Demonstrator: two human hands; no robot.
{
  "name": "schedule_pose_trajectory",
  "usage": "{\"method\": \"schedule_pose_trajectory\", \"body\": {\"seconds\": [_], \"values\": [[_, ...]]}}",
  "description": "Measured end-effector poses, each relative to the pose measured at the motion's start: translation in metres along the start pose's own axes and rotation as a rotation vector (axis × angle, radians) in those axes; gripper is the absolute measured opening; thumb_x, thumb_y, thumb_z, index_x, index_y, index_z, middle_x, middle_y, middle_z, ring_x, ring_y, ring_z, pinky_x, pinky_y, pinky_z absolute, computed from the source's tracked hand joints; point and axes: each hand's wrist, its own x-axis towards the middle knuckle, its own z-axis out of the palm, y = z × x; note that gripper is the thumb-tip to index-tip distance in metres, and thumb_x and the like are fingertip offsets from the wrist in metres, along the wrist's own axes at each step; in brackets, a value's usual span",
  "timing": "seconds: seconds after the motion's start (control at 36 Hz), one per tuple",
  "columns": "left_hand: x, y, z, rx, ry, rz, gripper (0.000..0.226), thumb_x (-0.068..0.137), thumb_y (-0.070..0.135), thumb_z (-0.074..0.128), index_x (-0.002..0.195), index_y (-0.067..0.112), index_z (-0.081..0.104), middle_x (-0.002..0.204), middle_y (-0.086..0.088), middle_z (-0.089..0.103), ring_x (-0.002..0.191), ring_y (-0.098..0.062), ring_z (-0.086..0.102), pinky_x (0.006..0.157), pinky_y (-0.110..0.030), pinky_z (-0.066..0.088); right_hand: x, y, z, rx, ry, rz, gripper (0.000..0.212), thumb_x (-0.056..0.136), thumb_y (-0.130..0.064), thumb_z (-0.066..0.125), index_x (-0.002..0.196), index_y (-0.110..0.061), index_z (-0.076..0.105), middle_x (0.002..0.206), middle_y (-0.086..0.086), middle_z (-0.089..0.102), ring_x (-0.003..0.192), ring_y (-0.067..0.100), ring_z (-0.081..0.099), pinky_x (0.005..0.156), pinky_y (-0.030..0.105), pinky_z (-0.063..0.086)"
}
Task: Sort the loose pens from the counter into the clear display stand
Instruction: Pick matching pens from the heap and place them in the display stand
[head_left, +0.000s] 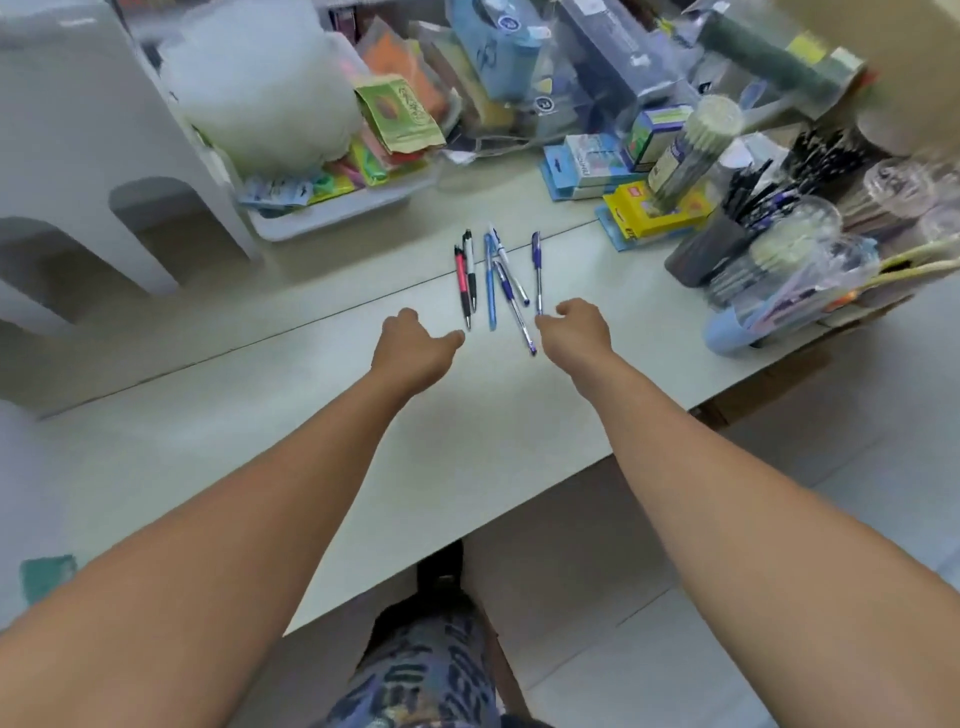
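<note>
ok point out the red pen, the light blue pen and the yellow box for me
red pen (461, 278): head view, middle of its red barrel.
light blue pen (490, 283): head view, middle of its barrel.
yellow box (644, 210): head view, its yellow top face.

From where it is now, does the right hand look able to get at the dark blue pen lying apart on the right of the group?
Probably yes. The right hand sits just short of the dark blue pen's near tip, on bare counter, with nothing between them. The other pens lie to its left, apart from it.
</note>
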Motion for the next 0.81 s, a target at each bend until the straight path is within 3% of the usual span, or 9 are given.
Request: {"method": "schedule_pose_trajectory", "body": {"seconds": [0.11,0.17,0.22,0.28,0.44,0.5,0.61,0.69,0.81], "values": [[0.044,0.024,0.024,0.064,0.062,-0.038,0.085,0.087,0.054,0.070,0.146,0.003,0.035,0.150,-0.014,0.035,0.132,-0.033,0.046,0.103,-0.041,0.045,0.048,-0.004,0.002,-0.059,-0.027,0.003,0.037,0.101,-0.013,0.050,0.134,0.005,0.053,0.134,0.018,0.057,0.117,0.034,0.058,0.095,0.036,0.049],[0.059,0.036,0.037,0.112,0.088,-0.018,0.092,0.084,0.058,0.071,0.147,0.003,0.034,0.150,-0.014,0.032,0.135,-0.032,0.043,0.104,-0.042,0.042,0.068,-0.007,0.002,-0.027,-0.061,0.039,0.034,0.099,-0.012,0.050,0.128,0.003,0.057,0.116,0.016,0.060,0.102,0.034,0.060,0.091,0.041,0.053],[0.071,0.049,0.048,0.131,0.095,-0.004,0.099,0.080,0.063,0.073,0.147,0.002,0.032,0.148,-0.013,0.031,0.136,-0.032,0.042,0.105,-0.042,0.041,0.086,-0.013,-0.001,0.061,-0.075,0.093,0.019,0.097,-0.015,0.050,0.102,-0.003,0.063,0.087,0.010,0.055,0.081,0.031,0.056,0.075,0.043,0.055],[0.079,0.061,0.059,0.165,0.111,-0.020,0.104,0.076,0.065,0.076,0.147,0.002,0.030,0.146,-0.013,0.032,0.135,-0.032,0.041,0.106,-0.042,0.041,0.101,-0.020,-0.004,0.141,-0.086,0.164,0.021,0.096,-0.018,0.047,0.077,-0.011,0.054,0.069,0.008,0.046,0.061,0.026,0.045,0.058,0.036,0.044],[0.094,0.094,0.094,0.322,0.236,-0.132,0.106,0.068,0.067,0.079,0.138,0.004,0.030,0.137,-0.011,0.037,0.130,-0.030,0.039,0.100,-0.038,0.042,0.139,-0.024,-0.022,0.147,-0.219,0.170,0.034,0.095,-0.034,0.045,0.086,-0.010,0.068,0.065,0.009,0.052,0.052,0.025,0.047,0.054,0.031,0.041],[0.099,0.103,0.105,0.361,0.247,-0.148,0.101,0.070,0.060,0.079,0.138,0.003,0.030,0.135,-0.012,0.037,0.127,-0.030,0.040,0.097,-0.038,0.044,0.150,-0.012,-0.034,0.169,-0.157,0.158,0.032,0.093,-0.033,0.045,0.086,-0.011,0.067,0.078,0.011,0.060,0.064,0.027,0.055,0.063,0.035,0.047],[0.107,0.119,0.119,0.374,0.248,-0.170,0.069,0.081,0.033,0.073,0.129,0.002,0.035,0.132,-0.015,0.040,0.122,-0.032,0.044,0.088,-0.035,0.043,0.155,0.016,-0.050,0.360,-0.108,0.207,0.028,0.097,-0.018,0.046,0.082,-0.004,0.064,0.064,0.012,0.058,0.053,0.027,0.057,0.045,0.025,0.045],[0.107,0.121,0.122,0.494,0.261,-0.166,0.046,0.090,0.008,0.057,0.129,-0.003,0.036,0.133,-0.019,0.043,0.118,-0.034,0.052,0.086,-0.034,0.045,0.154,0.023,-0.051,0.400,-0.148,0.157,0.026,0.099,-0.018,0.048,0.083,-0.005,0.065,0.063,0.011,0.059,0.052,0.026,0.062,0.045,0.025,0.045],[0.108,0.116,0.119,0.593,0.253,-0.150,0.039,0.093,0.002,0.048,0.129,-0.004,0.037,0.130,-0.020,0.044,0.109,-0.033,0.056,0.075,-0.030,0.036,0.161,0.025,-0.048,0.418,-0.166,0.149,0.027,0.098,-0.016,0.049,0.076,-0.006,0.064,0.061,0.012,0.062,0.049,0.025,0.066,0.042,0.024,0.046]]}}
